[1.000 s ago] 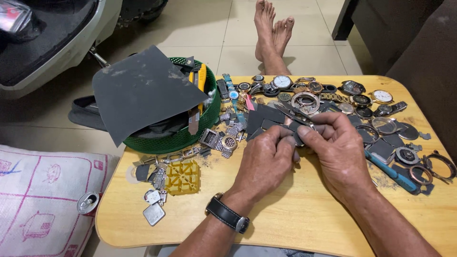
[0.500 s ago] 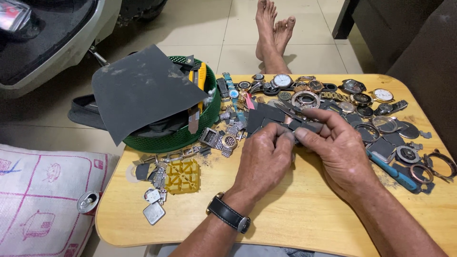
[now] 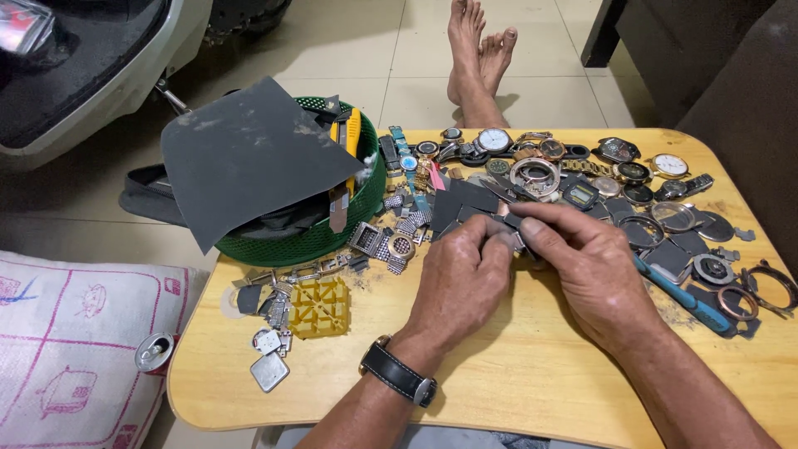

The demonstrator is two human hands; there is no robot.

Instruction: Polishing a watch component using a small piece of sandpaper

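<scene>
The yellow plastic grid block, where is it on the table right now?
In the head view the yellow grid block lies on the wooden table, left of the left hand and just below the green basket, among loose metal watch parts.

There is just one camera, worn on the person's head. It looks down and forward from close above the wooden bench (image 3: 465,407). Both hands sit near the middle of the view, with the tiled floor (image 3: 349,50) and bare feet (image 3: 478,50) farther off at the top
</scene>
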